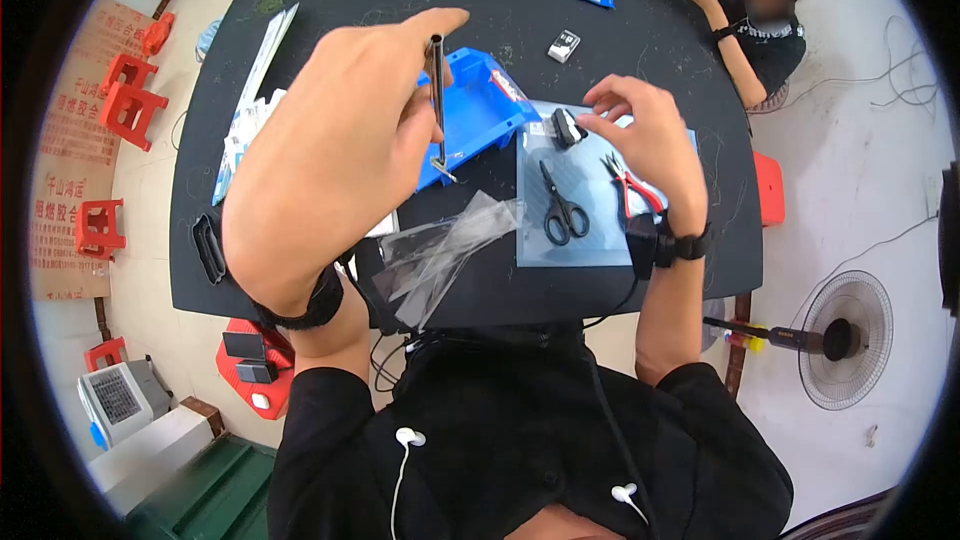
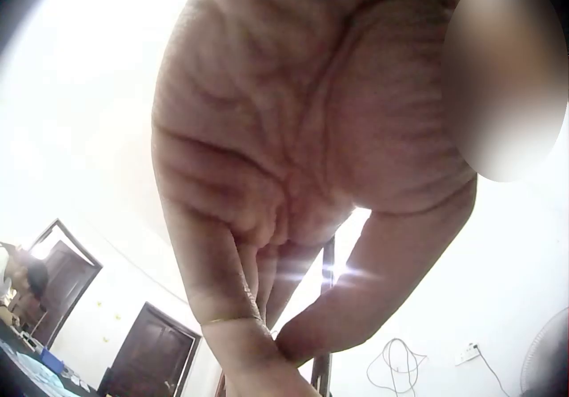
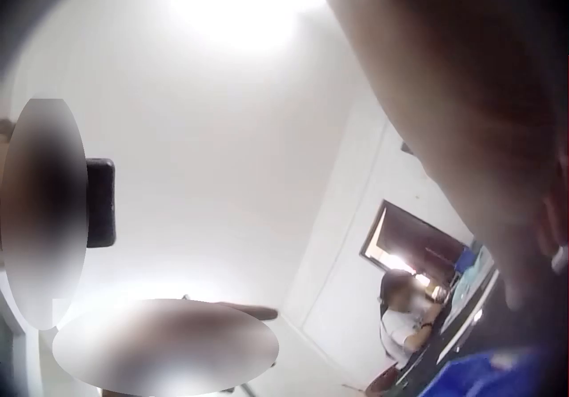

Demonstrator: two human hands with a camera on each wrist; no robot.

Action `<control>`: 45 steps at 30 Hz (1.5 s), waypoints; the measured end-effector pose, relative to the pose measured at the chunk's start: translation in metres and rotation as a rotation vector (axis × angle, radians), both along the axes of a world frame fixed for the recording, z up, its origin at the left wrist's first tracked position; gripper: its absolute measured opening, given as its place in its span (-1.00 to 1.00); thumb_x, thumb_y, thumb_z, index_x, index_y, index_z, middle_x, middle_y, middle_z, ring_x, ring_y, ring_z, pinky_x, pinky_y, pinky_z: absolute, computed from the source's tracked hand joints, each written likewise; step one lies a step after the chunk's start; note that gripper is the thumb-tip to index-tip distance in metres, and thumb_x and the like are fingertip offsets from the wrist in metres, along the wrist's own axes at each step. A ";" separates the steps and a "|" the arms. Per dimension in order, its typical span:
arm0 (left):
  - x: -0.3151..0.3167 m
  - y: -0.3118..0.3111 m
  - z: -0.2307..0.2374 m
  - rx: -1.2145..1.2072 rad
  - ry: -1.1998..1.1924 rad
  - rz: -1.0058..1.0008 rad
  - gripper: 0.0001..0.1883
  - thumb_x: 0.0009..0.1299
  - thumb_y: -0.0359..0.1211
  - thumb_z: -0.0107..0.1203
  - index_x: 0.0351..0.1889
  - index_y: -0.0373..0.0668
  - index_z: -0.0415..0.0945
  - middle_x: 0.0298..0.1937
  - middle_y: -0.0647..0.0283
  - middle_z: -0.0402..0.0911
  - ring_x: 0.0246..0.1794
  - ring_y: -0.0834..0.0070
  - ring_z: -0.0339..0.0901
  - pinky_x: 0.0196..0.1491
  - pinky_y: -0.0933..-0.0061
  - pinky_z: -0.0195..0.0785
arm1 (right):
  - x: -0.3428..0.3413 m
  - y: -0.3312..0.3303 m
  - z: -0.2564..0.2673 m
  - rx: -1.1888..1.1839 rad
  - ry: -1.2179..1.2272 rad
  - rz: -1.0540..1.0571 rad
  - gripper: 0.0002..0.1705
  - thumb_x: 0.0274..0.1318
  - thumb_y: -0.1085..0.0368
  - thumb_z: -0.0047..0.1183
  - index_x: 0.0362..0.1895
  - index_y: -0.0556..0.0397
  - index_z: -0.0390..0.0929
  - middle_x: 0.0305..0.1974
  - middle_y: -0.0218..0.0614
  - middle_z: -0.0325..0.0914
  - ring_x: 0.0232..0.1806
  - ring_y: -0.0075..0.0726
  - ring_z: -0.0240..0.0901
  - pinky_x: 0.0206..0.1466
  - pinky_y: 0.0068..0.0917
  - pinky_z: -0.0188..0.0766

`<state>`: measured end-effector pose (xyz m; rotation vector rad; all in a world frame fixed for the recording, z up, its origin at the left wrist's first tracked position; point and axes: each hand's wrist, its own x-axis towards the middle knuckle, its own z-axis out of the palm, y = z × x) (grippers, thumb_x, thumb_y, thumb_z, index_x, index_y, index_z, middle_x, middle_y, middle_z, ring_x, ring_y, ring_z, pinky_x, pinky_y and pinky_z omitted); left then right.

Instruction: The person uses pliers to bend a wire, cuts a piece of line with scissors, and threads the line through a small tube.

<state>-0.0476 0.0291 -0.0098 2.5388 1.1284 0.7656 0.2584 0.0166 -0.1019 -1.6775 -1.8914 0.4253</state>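
My left fingers (image 1: 432, 22) pinch a slim dark tool (image 1: 437, 90), blue tray (image 1: 480, 105) beside them. Right fingers (image 1: 618, 88), parted, sit just beside a small black-and-white item (image 1: 568, 128); probably mid-job: tool gripped, rest seemingly unfinished.

Tray (image 1: 478, 112) left of mat (image 1: 536, 248), scissors (image 1: 556, 199) left of pliers (image 1: 620, 175) on mat, strips (image 1: 450, 252) before tray
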 end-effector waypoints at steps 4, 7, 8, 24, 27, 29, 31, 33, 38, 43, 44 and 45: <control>-0.002 0.006 -0.005 0.038 0.013 -0.004 -0.39 0.30 -0.72 -0.03 0.36 -0.25 0.46 -0.08 0.02 0.72 -0.21 0.31 0.78 -0.11 0.41 0.64 | -0.036 -0.039 -0.023 -0.161 0.267 0.170 -0.78 0.07 0.38 0.35 -0.17 0.11 0.67 -0.25 -0.27 0.68 -0.24 -0.38 0.65 -0.18 -0.46 0.56; -0.003 0.008 -0.001 0.052 0.028 -0.047 -0.37 0.29 -0.72 0.00 0.38 -0.23 0.45 -0.07 0.03 0.73 -0.22 0.32 0.78 -0.13 0.44 0.64 | -0.063 -0.057 -0.028 -0.092 0.351 0.272 -0.72 0.08 0.43 0.34 -0.08 0.11 0.67 -0.13 -0.26 0.67 -0.18 -0.42 0.63 -0.12 -0.48 0.55; -0.004 0.009 -0.001 0.044 0.024 -0.055 -0.35 0.28 -0.72 0.00 0.39 -0.23 0.45 -0.08 0.04 0.73 -0.22 0.33 0.78 -0.13 0.44 0.64 | -0.069 -0.059 -0.025 0.014 0.395 0.286 -0.68 0.08 0.46 0.33 -0.03 0.12 0.67 -0.06 -0.28 0.66 -0.14 -0.46 0.62 -0.08 -0.51 0.54; -0.012 0.018 0.009 -0.098 -0.052 -0.153 -0.48 0.31 -0.58 0.00 0.29 -0.37 0.46 -0.23 0.04 0.65 -0.24 0.24 0.62 -0.02 0.33 0.47 | -0.146 -0.050 -0.054 0.084 -0.189 0.473 -0.64 0.10 0.49 0.12 0.04 0.19 0.60 0.02 -0.08 0.67 -0.26 0.10 0.63 -0.19 -0.20 0.58; -0.017 0.009 0.018 -0.032 0.014 -0.110 -0.52 0.34 -0.48 0.02 0.25 -0.40 0.48 -0.26 0.03 0.60 -0.11 0.09 0.50 0.12 0.24 0.32 | -0.159 -0.045 -0.056 -0.001 -0.286 0.476 -0.46 0.07 0.50 0.09 0.21 0.29 0.51 0.13 -0.02 0.62 -0.34 0.06 0.66 -0.23 -0.21 0.61; -0.018 0.010 0.013 0.021 -0.013 -0.119 -0.52 0.35 -0.48 0.01 0.26 -0.36 0.49 -0.20 0.01 0.60 -0.03 0.09 0.51 0.16 0.23 0.34 | -0.171 -0.049 -0.056 -0.004 -0.397 0.466 -0.41 0.05 0.50 0.08 0.25 0.34 0.47 0.15 0.02 0.60 -0.38 0.04 0.66 -0.27 -0.20 0.61; -0.015 0.020 -0.001 -0.072 -0.098 -0.195 -0.48 0.35 -0.66 -0.04 0.31 -0.31 0.49 -0.19 0.04 0.71 -0.29 0.36 0.75 -0.11 0.40 0.64 | -0.177 -0.053 -0.058 -0.005 -0.509 0.456 -0.35 0.02 0.50 0.07 0.29 0.39 0.43 0.18 0.05 0.58 -0.42 0.02 0.67 -0.30 -0.20 0.60; -0.015 0.023 -0.005 -0.042 -0.076 -0.196 -0.51 0.38 -0.64 -0.03 0.29 -0.29 0.50 -0.21 0.04 0.71 -0.29 0.33 0.74 -0.11 0.39 0.63 | -0.179 -0.056 -0.063 -0.005 -0.553 0.529 -0.27 -0.02 0.51 0.08 0.33 0.47 0.36 0.20 0.13 0.55 -0.42 -0.03 0.68 -0.33 -0.22 0.60; -0.015 0.021 -0.013 0.189 -0.114 -0.159 -0.59 0.40 -0.60 0.02 0.21 -0.27 0.56 -0.32 0.03 0.69 -0.31 0.22 0.68 -0.14 0.26 0.52 | -0.177 -0.060 -0.068 0.069 -0.331 0.552 -0.49 -0.05 0.47 0.16 0.09 0.28 0.51 -0.10 -0.10 0.66 -0.37 0.01 0.69 -0.38 -0.17 0.59; -0.010 0.019 -0.005 0.057 -0.090 -0.129 -0.56 0.35 -0.62 -0.02 0.21 -0.34 0.54 -0.32 -0.03 0.69 -0.27 0.09 0.69 -0.12 0.20 0.52 | -0.186 -0.047 -0.075 0.141 -0.306 0.434 -0.67 -0.06 0.46 0.17 -0.12 0.24 0.51 0.09 0.06 0.55 -0.32 -0.08 0.71 -0.29 -0.26 0.65; -0.009 0.019 -0.003 0.052 -0.077 -0.151 -0.54 0.34 -0.64 -0.05 0.23 -0.38 0.53 -0.30 -0.07 0.69 -0.28 0.08 0.70 -0.12 0.20 0.53 | -0.187 -0.046 -0.080 0.092 -0.353 0.420 -0.70 -0.06 0.45 0.17 -0.16 0.23 0.53 0.06 0.04 0.58 -0.34 -0.09 0.71 -0.32 -0.27 0.64; -0.008 0.018 0.000 0.010 -0.050 -0.146 -0.53 0.34 -0.65 -0.07 0.23 -0.39 0.52 -0.28 -0.09 0.70 -0.27 0.10 0.72 -0.12 0.23 0.56 | -0.188 -0.044 -0.084 0.040 -0.399 0.406 -0.74 -0.05 0.45 0.18 -0.19 0.22 0.55 0.02 0.02 0.61 -0.37 -0.11 0.72 -0.34 -0.27 0.64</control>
